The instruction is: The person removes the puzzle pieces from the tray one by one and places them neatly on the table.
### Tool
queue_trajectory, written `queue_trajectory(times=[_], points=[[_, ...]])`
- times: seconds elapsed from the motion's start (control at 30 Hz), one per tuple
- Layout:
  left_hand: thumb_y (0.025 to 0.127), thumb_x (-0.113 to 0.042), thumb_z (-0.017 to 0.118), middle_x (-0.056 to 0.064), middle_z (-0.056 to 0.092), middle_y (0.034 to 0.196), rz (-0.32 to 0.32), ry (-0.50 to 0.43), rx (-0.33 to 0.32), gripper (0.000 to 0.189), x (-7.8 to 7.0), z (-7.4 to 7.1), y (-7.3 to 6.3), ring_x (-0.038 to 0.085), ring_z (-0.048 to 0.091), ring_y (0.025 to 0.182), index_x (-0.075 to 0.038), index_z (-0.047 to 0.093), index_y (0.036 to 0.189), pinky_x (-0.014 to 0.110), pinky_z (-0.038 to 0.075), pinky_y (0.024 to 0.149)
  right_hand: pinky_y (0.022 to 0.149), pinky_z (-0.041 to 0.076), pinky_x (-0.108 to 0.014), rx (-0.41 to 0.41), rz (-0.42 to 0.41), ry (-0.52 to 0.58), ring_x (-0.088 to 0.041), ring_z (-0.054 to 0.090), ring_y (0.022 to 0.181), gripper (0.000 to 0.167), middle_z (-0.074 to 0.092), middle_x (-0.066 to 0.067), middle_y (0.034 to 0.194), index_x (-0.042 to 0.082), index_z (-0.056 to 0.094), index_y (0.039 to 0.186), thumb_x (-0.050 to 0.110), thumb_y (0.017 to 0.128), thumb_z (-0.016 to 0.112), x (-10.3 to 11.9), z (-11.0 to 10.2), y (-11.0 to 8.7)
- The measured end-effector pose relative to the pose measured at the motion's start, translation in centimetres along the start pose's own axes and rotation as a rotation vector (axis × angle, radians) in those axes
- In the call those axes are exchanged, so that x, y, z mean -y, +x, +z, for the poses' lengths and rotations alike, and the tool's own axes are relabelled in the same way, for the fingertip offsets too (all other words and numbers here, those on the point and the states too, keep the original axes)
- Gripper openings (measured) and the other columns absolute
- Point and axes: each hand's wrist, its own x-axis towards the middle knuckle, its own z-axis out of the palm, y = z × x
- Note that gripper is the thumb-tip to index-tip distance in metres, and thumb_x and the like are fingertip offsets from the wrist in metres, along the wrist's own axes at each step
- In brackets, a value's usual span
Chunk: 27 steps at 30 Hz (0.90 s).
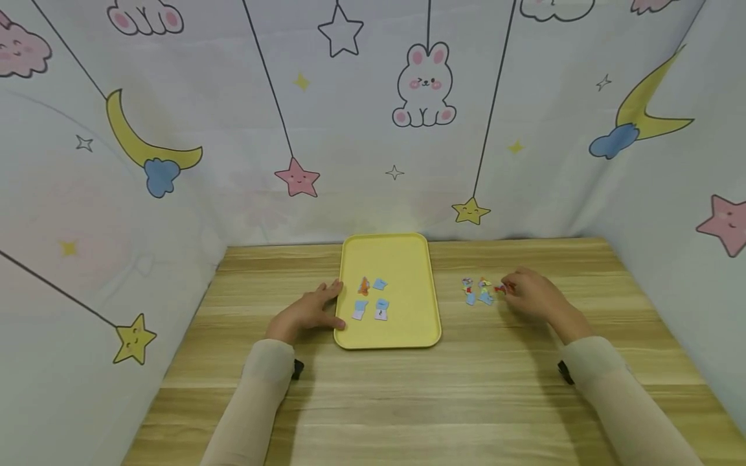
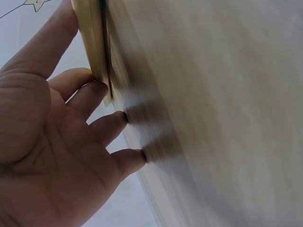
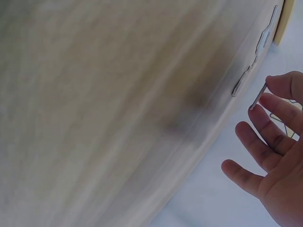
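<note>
A small red piece is pinched between the thumb and fingertips of the right hand; in the right wrist view it is seen edge-on. The fingers of the left hand are spread wide, with nothing gripped; the rim of the yellow tray is touched by them at nine o'clock, and the tabletop is met by two fingertips. Just beside the red piece, at nine o'clock, loose multicoloured pieces are laid on the wooden table. On the tray four spots are occupied: an orange piece at the group's ten o'clock, a blue piece at two, and blue-and-white pieces at four and eight. Both forearms are covered by pale sleeves. At twelve o'clock, beyond the table, a white backdrop is hung, printed with stars, moons and a rabbit.
</note>
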Motion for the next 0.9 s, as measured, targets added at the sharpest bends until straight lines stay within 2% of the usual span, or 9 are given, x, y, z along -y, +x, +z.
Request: queue_trajectory(times=[0.47,0.6,0.9], points=[[0.088,-0.036,0.088,0.007,0.015,0.175,0.005,-0.003,-0.018,0.108,-0.1,0.0,-0.1,0.041,0.002,0.162,-0.011,0.021,0.169,0.067,0.002,0.126,0.069,0.041,-0.039,0.017,0.051,0.014,-0.021,0.048,0.079,0.022,0.056,-0.004,0.085,-0.005,0.073,0.109,0.006,0.091,0.07,-0.9,0.1,-0.9],[0.088,-0.036,0.088,0.008,0.015,0.175,0.01,0.003,-0.019,0.108,-0.1,0.0,-0.1,0.041,0.002,0.161,-0.01,0.021,0.169,0.067,0.003,0.126,0.069,0.039,-0.039,0.02,0.059,0.012,-0.021,0.047,0.079,0.016,0.055,-0.004,0.085,-0.003,0.072,0.105,0.005,0.092,0.068,-1.1,0.2,-1.1],[0.088,-0.036,0.088,0.01,0.015,0.175,0.011,-0.006,-0.017,0.109,0.0,0.1,-0.1,0.043,0.001,0.161,-0.009,0.021,0.169,0.069,0.001,0.125,0.067,0.041,-0.038,0.037,0.07,0.018,-0.02,0.047,0.076,0.028,0.059,-0.005,0.085,-0.01,0.073,0.114,0.005,0.092,0.066,-1.3,0.2,-1.4]])
